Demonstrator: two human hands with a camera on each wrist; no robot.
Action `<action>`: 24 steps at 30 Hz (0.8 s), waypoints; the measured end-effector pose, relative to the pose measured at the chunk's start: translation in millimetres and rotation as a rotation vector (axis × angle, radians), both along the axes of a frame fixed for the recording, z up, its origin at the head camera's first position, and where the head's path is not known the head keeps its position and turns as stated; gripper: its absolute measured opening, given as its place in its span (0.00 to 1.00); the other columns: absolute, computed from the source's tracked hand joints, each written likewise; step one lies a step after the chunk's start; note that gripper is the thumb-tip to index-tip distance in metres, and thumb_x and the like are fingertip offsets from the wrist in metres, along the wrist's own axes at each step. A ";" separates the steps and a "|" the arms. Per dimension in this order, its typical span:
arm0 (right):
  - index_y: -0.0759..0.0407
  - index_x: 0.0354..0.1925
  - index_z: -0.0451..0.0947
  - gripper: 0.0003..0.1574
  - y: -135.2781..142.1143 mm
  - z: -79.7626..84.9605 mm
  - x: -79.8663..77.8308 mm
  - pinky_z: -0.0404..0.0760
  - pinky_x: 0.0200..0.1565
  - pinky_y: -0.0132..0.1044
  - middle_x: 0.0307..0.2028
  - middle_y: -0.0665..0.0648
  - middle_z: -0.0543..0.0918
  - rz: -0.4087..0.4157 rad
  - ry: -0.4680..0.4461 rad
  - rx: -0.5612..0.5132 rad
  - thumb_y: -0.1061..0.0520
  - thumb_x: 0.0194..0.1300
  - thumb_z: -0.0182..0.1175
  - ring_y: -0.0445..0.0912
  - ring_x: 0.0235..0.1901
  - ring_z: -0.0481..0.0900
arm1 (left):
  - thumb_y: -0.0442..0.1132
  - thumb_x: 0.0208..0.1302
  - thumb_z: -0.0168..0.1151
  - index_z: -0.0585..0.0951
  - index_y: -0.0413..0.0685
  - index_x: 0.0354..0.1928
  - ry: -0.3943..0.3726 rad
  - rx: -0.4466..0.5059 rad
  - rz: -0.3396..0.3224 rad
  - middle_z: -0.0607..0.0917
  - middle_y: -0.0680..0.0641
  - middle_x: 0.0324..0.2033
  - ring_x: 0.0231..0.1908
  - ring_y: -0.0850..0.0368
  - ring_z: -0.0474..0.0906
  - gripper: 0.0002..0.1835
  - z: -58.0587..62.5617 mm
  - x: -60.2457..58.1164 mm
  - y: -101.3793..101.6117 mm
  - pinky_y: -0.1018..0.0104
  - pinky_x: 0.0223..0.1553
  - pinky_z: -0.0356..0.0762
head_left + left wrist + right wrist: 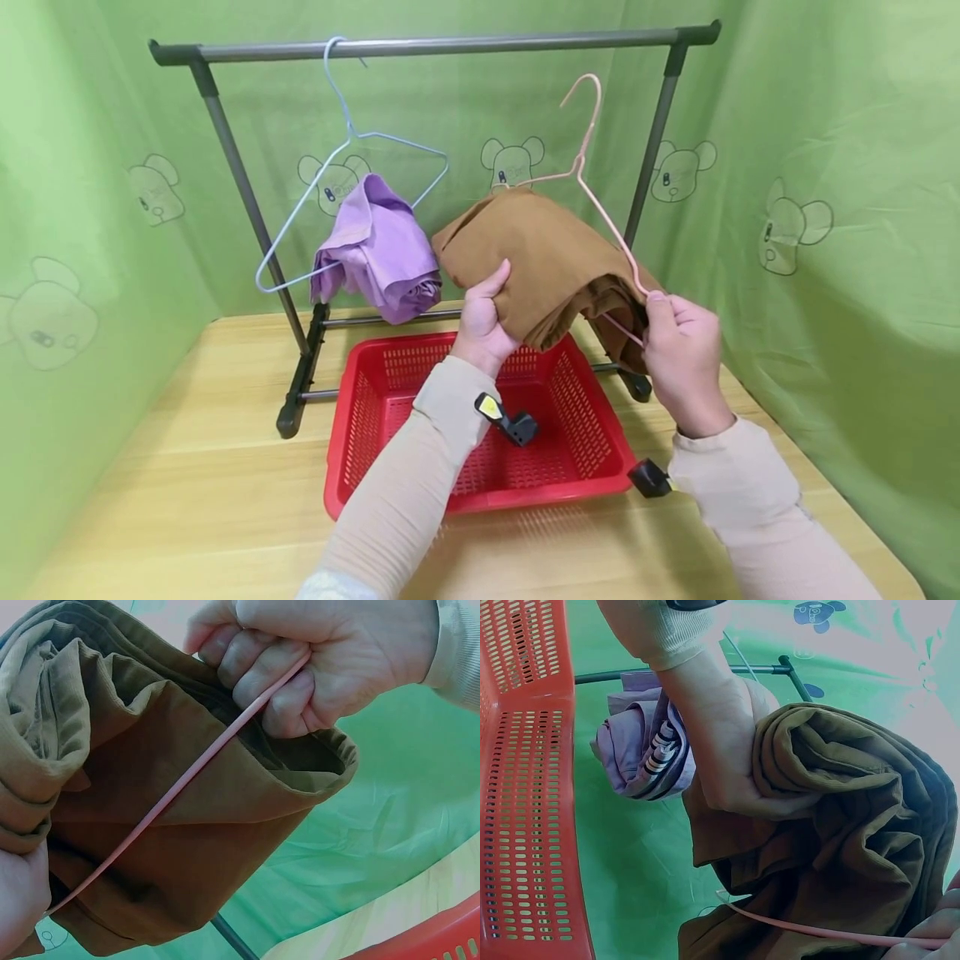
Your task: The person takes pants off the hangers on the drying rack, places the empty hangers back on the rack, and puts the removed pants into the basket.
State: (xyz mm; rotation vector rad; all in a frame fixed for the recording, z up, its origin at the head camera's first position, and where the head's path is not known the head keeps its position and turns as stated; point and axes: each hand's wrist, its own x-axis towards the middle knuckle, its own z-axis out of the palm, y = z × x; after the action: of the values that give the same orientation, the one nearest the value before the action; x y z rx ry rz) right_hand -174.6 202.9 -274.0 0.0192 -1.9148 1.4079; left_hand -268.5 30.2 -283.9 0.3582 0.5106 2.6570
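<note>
My left hand grips a folded brown garment, its thumb lying on the front face and the palm under the lower edge. A pink hanger passes through the garment, its hook free in the air below the rail. My right hand pinches that hanger's right corner, beside the garment's open folds. In the left wrist view, the hanger's lower bar runs across the cloth to the curled right fingers. The right wrist view has my left hand round the rolled cloth; its fingertips are hidden.
A blue hanger hangs from the rack's rail at left, bearing a folded purple garment. Below my hands, a red basket sits on the wooden table. Green curtains enclose the back and sides.
</note>
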 end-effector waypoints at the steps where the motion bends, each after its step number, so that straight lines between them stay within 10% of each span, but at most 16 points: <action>1: 0.67 0.10 0.63 0.33 0.2 0.1 -0.2 0.56 0.10 0.30 0.06 0.48 0.64 -0.001 0.003 0.004 0.57 0.73 0.50 0.38 0.08 0.59 | 0.41 0.76 0.42 0.80 0.45 0.34 0.000 0.001 0.001 0.84 0.50 0.28 0.28 0.59 0.82 0.18 0.2 -0.1 -0.1 0.68 0.31 0.81; 24: 0.64 0.09 0.63 0.34 1.6 1.9 -4.0 0.55 0.10 0.30 0.08 0.48 0.67 -0.013 -0.008 0.010 0.56 0.73 0.51 0.38 0.10 0.61 | 0.41 0.76 0.42 0.80 0.45 0.34 0.006 -0.015 0.025 0.84 0.51 0.28 0.29 0.60 0.82 0.17 4.0 -0.4 -4.0 0.68 0.32 0.80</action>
State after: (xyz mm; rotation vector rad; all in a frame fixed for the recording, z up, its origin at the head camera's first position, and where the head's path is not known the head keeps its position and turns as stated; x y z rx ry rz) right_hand -178.6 204.4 -272.1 0.0060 -1.9251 1.3918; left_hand -268.8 26.2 -279.9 0.3580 0.5397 2.6752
